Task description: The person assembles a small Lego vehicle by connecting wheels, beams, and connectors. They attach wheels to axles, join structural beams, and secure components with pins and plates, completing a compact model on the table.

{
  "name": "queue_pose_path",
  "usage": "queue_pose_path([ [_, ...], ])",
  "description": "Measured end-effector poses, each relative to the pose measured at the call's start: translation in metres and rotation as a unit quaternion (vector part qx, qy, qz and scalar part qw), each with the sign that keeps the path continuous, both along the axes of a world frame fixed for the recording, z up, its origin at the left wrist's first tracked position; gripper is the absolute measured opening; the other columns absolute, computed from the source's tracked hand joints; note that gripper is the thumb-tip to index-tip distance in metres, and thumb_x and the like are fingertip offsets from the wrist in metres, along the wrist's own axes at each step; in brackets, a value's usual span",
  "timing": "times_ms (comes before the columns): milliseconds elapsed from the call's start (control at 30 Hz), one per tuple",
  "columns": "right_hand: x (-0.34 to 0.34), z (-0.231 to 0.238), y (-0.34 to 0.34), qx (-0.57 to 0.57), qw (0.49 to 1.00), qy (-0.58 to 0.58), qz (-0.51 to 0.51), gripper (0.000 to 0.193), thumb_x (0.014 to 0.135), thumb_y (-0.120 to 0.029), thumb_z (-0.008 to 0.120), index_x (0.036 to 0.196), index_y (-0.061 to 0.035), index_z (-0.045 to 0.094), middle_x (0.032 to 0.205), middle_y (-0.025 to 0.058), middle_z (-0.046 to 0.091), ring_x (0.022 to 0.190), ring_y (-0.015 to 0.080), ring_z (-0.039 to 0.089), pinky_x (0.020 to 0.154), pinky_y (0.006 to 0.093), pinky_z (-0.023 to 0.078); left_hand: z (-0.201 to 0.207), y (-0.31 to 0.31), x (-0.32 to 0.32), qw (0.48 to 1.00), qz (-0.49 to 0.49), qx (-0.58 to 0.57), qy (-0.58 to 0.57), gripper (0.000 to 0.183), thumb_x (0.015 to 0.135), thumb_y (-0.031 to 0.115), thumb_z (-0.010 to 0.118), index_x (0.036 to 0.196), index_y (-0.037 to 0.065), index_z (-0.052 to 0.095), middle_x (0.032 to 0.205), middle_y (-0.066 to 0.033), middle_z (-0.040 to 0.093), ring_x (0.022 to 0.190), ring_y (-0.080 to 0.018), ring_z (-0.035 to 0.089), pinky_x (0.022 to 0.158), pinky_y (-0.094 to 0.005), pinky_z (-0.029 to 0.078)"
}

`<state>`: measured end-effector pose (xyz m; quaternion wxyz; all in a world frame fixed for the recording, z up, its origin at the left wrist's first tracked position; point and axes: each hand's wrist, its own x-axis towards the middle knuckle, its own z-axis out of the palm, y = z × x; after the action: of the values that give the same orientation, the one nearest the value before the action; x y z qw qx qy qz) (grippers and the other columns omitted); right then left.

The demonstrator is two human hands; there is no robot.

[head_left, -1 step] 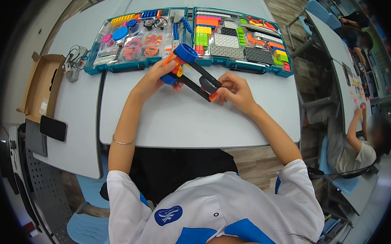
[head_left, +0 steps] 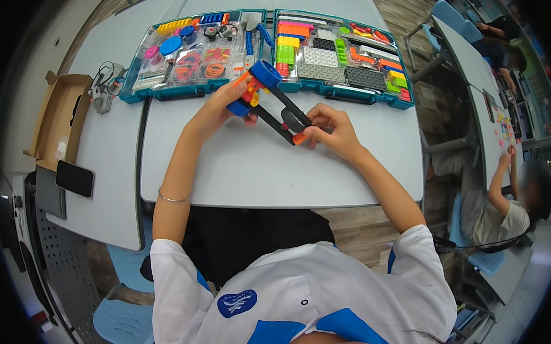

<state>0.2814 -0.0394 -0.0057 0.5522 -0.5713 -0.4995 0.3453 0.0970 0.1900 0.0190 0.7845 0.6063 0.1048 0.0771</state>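
Observation:
Above the table's middle I hold a building-block vehicle model with two long black beams, blue wheels and orange and yellow connectors at its far left end. My left hand is closed around that wheeled end. At the other end, my right hand pinches the beams beside a black rounded wheel-like part and a small orange piece. My right fingertips partly cover what they grip.
Two open teal cases with colourful building parts, a left case and a right case, stand behind the model. Leftward lie an open cardboard box, a black phone and cabled grey devices. Another person sits at a table on the right.

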Motion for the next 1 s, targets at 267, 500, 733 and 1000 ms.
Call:
queue_pose_path([
  [267, 0.001, 0.009, 0.002, -0.076, 0.992, -0.091, 0.037, 0.024, 0.086, -0.022, 0.078, 0.090, -0.0026, 0.063, 0.067, -0.0003, 0.062, 0.058, 0.0052, 0.054, 0.055, 0.0214, 0.040, -0.013, 0.007, 0.003, 0.999, 0.006, 0.029, 0.011, 0.067, 0.088, 0.063, 0.063, 0.116, 0.002, 0.057, 0.096, -0.0086, 0.062, 0.077, -0.0176, 0.066, 0.077, -0.0331, 0.055],
  [500, 0.004, 0.007, 0.000, -0.099, 0.986, -0.115, 0.072, 0.029, 0.083, -0.027, 0.082, 0.089, -0.0040, 0.065, 0.065, -0.0030, 0.060, 0.058, 0.0032, 0.050, 0.053, 0.0202, 0.035, -0.009, 0.000, 0.003, 0.998, 0.023, 0.050, 0.011, 0.072, 0.083, 0.051, 0.074, 0.129, -0.001, 0.053, 0.100, -0.0097, 0.063, 0.083, -0.0192, 0.067, 0.082, -0.0336, 0.055],
  [733, -0.006, 0.014, 0.002, -0.104, 0.987, 0.109, 0.054, 0.030, 0.085, -0.025, 0.079, 0.093, 0.0000, 0.065, 0.071, 0.0037, 0.068, 0.062, 0.0048, 0.058, 0.056, 0.0199, 0.039, -0.009, 0.004, 0.005, 0.996, -0.017, 0.081, -0.022, 0.067, 0.084, 0.038, 0.078, 0.133, 0.001, 0.051, 0.112, -0.0125, 0.065, 0.098, -0.0225, 0.067, 0.089, -0.0377, 0.054],
  [1000, 0.001, 0.009, 0.001, -0.095, 0.992, -0.010, 0.087, 0.027, 0.088, -0.025, 0.077, 0.089, -0.0019, 0.064, 0.065, -0.0002, 0.062, 0.061, 0.0051, 0.057, 0.056, 0.0205, 0.039, -0.005, -0.006, 0.009, 1.000, 0.009, 0.010, -0.019, 0.057, 0.093, 0.041, 0.066, 0.131, 0.001, 0.053, 0.110, -0.0139, 0.065, 0.094, -0.0229, 0.068, 0.080, -0.0355, 0.058],
])
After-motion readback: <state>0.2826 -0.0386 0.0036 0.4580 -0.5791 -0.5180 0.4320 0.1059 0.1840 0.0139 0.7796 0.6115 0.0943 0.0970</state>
